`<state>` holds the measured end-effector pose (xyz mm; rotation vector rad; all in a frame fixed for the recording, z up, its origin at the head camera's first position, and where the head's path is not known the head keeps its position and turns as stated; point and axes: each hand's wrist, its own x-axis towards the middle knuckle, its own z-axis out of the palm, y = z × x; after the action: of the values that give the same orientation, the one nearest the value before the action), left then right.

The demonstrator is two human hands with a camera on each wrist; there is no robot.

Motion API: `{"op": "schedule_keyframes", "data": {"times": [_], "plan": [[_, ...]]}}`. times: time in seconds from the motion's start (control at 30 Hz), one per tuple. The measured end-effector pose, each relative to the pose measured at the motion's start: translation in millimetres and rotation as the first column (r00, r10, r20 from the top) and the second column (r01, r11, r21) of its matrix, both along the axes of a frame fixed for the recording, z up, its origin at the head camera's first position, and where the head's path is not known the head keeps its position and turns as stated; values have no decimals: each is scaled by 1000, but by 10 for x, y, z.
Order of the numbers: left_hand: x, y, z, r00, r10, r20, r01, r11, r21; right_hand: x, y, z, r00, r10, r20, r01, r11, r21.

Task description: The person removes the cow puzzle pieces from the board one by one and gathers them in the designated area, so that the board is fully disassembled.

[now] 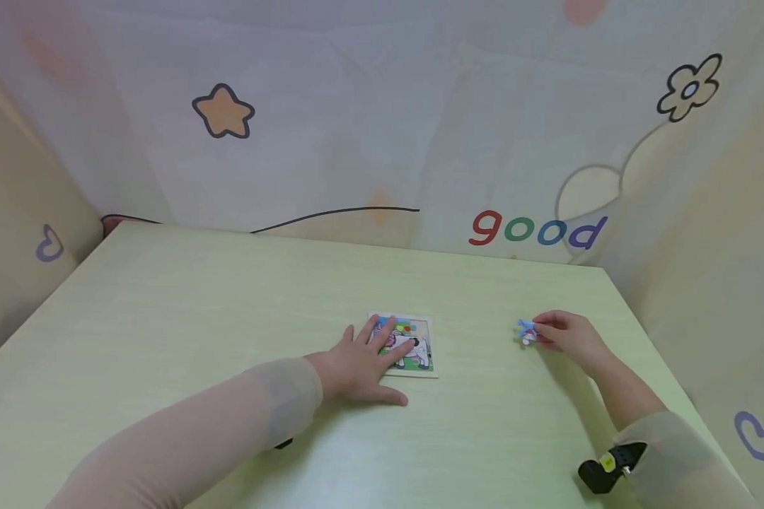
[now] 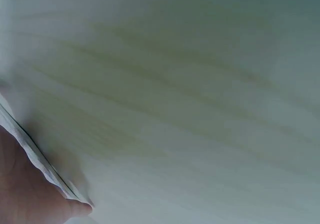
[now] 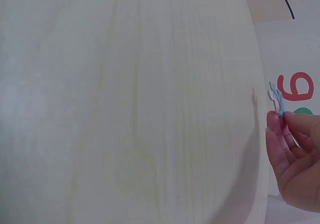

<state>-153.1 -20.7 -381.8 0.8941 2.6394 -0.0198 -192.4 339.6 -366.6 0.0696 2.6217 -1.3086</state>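
Note:
With fingers spread, my left hand [image 1: 364, 364] rests on a small picture puzzle board [image 1: 421, 353] in the middle of the table. The board has a pale rim and shows a cow on green, partly hidden under the fingers. Off to the right, my right hand [image 1: 568, 341] pinches a small blue and white puzzle piece [image 1: 526, 332] between thumb and fingertips. The right wrist view shows the same puzzle piece [image 3: 277, 102] held up at the fingertips. Only part of the left hand [image 2: 27, 189], under the sleeve edge, appears in the left wrist view.
The pale wood-grained table [image 1: 229, 297] runs back to a printed cloth wall [image 1: 331, 141]. Side cloths [image 1: 726, 297] stand close along the left and right edges. A black wrist device [image 1: 605, 472] hangs at the right sleeve.

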Motion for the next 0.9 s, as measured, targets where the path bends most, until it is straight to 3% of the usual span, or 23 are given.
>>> {"op": "schedule_keyframes", "data": {"times": [0.2, 0.5, 0.9], "plan": [[10, -52, -21, 998, 55, 20, -55, 998, 15, 10, 64, -5, 1000, -6, 19, 5, 1000, 24], [36, -70, -18, 999, 12, -47, -10, 999, 41, 41, 131, -40, 999, 14, 31, -18, 992, 124], [24, -48, -22, 1000, 3, -14, -3, 1000, -15, 46, 223, -42, 998, 64, 20, -67, 969, 237]]}}
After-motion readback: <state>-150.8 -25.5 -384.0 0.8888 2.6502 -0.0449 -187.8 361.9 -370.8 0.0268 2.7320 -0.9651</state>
